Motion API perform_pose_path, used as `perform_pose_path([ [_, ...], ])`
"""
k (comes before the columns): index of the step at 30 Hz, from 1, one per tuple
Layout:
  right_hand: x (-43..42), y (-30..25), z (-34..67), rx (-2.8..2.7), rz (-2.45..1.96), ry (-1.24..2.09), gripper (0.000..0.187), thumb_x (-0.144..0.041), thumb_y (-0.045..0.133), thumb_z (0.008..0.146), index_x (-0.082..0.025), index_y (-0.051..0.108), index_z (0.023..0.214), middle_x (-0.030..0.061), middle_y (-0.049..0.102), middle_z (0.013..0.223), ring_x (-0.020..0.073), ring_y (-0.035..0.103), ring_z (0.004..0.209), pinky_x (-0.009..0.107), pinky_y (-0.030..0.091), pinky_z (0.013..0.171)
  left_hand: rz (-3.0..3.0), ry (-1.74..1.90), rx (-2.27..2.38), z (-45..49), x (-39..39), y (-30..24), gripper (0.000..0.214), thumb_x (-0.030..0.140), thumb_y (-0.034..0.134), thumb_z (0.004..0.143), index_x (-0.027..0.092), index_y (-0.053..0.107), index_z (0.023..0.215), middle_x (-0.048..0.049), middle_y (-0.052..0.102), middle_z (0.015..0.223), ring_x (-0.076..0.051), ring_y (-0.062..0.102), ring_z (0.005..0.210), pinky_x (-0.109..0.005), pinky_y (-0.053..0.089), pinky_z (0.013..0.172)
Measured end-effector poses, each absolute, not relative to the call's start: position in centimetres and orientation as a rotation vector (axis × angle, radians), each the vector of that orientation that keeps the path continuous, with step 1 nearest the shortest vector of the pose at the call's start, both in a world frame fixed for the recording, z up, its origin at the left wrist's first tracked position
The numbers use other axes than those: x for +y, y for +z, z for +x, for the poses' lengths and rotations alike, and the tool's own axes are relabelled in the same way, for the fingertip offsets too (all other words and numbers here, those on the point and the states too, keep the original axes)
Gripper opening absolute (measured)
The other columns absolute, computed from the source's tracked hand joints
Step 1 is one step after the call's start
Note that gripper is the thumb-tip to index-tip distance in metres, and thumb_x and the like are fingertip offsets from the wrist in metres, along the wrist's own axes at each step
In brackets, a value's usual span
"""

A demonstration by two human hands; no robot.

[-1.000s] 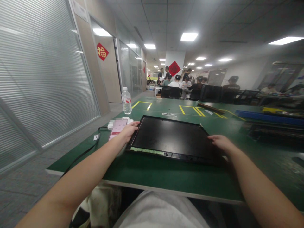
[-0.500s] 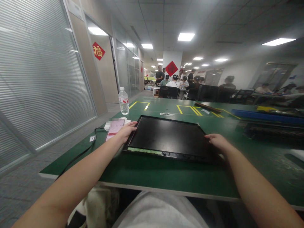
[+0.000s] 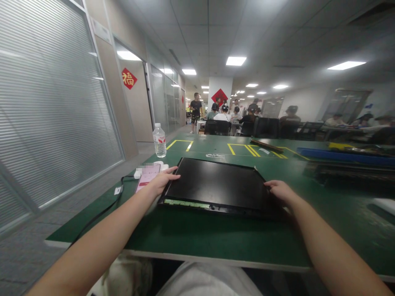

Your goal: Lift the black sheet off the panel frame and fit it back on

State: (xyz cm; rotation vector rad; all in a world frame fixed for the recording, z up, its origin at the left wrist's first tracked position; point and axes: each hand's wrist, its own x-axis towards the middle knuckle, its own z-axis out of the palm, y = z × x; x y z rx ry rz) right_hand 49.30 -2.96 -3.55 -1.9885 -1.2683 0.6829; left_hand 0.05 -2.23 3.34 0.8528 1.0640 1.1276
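Note:
A flat black display panel [image 3: 216, 185] lies on the green table [image 3: 216, 238] in front of me, a green circuit strip along its near edge. My left hand [image 3: 162, 180] grips the panel's left edge, fingers laid over the top. My right hand [image 3: 277, 190] holds the panel's right edge, fingers curled onto it. Both forearms reach in from the bottom corners.
A phone with a pink screen [image 3: 147, 180] lies just left of the panel, with a white charger and black cable [image 3: 101, 211] running off the table. A water bottle [image 3: 159, 141] stands beyond. Blue and dark trays [image 3: 342, 158] lie right. Several people sit at far tables.
Both hands stay on the panel's edges. The view has tilted slightly, so the panel and table sit lower in the picture; the panel itself looks unmoved.

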Motion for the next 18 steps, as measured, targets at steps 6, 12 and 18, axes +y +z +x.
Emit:
perform_pose_path([
  [6, -3.21, -3.24, 49.04, -1.287, -1.98, 0.636, 0.049, -0.001, 0.051, 0.064, -0.017, 0.076, 0.103, 0.0088, 0.075, 0.1, 0.0205, 0.07, 0.089, 0.026, 0.053, 0.079, 0.863, 1.133, 0.984, -0.16, -2.25, 3.38, 0.087, -0.005, 0.074, 0.064, 0.014, 0.044, 0.144, -0.0079, 0.076, 0.075, -0.025, 0.073, 0.059, -0.035, 0.061, 0.056],
  [12, -3.14, -3.4, 49.21, -1.304, -1.967, 0.621, 0.043, -0.002, 0.053, 0.064, -0.018, 0.076, 0.096, 0.0077, 0.075, 0.099, 0.0201, 0.07, 0.092, 0.026, 0.052, 0.08, 0.91, 1.09, 0.928, -0.35, -2.2, 3.1, 0.074, -0.004, 0.075, 0.062, 0.013, 0.055, 0.131, -0.0087, 0.076, 0.076, -0.026, 0.074, 0.065, -0.035, 0.062, 0.06],
  [18, -3.25, -3.19, 49.03, -1.286, -1.966, 0.627, 0.04, -0.001, 0.053, 0.065, -0.017, 0.076, 0.094, 0.0086, 0.075, 0.097, 0.0208, 0.069, 0.089, 0.028, 0.052, 0.083, 0.943, 1.0, 0.907, -0.13, -2.56, 3.45, 0.068, -0.003, 0.071, 0.062, 0.014, 0.059, 0.126, -0.01, 0.077, 0.082, -0.027, 0.075, 0.066, -0.036, 0.061, 0.061],
])
